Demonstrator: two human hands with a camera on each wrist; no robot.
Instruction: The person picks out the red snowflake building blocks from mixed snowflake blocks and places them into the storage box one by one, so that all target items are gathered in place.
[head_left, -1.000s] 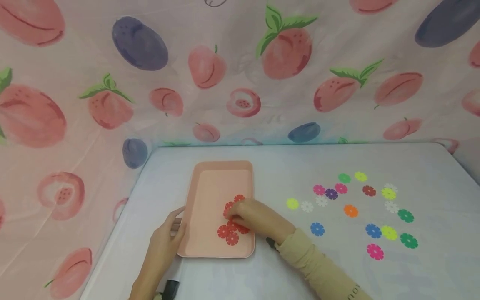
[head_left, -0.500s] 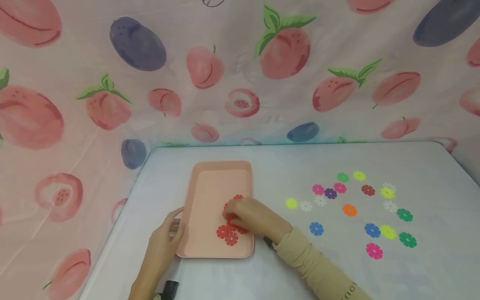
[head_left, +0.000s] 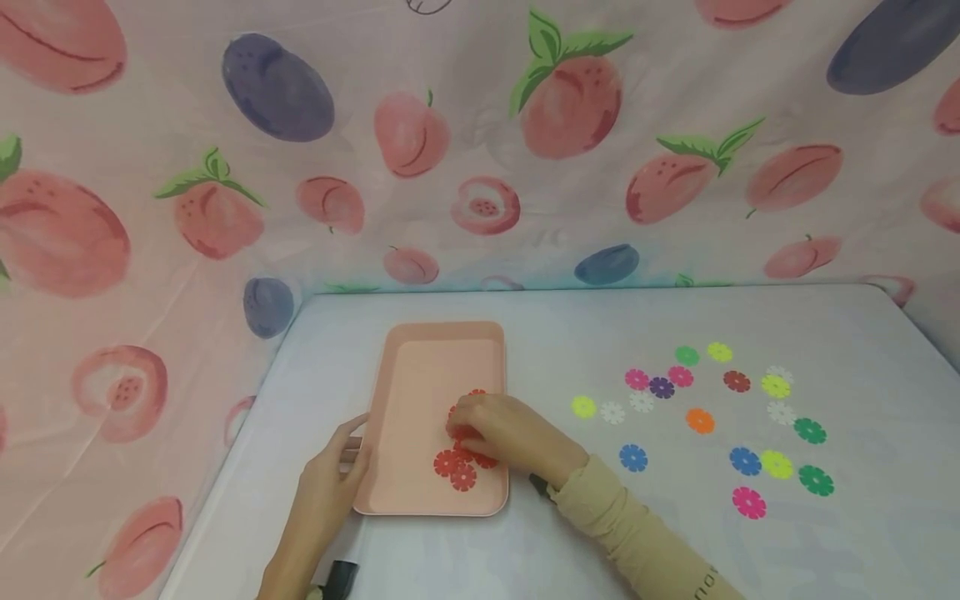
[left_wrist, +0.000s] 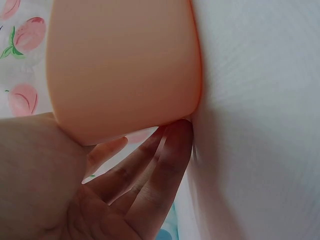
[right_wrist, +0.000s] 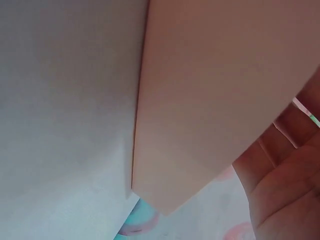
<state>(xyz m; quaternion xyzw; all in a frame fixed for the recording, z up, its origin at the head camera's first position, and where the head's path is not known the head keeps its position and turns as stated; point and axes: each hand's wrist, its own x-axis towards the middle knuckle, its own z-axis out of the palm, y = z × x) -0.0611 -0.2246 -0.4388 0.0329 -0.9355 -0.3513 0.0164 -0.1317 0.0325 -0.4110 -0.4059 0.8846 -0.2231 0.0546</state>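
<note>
A peach-coloured tray (head_left: 420,375) lies on the white table, with several red snowflake discs (head_left: 462,477) clustered in its right half. At the tray's left side my left hand (head_left: 318,492) touches the outer wall, its fingers fairly straight; the left wrist view shows the fingertips low against that wall (left_wrist: 125,75). My right hand (head_left: 502,425) reaches over the right rim, fingers bent down among the red discs and covering some. Red shows between thumb and forefinger, but I cannot tell whether a disc is pinched. The right wrist view shows the palm (right_wrist: 290,185) beside the tray's outside wall.
Loose snowflake discs in several colours lie scattered on the table to the right, among them a blue disc (head_left: 633,457), an orange disc (head_left: 701,421) and a pink disc (head_left: 749,502). A fruit-print cloth (head_left: 480,125) hangs behind and to the left.
My right hand's fingers have shifted slightly left and down over the red discs, covering more of the upper ones. The left hand and tray stay in place.
</note>
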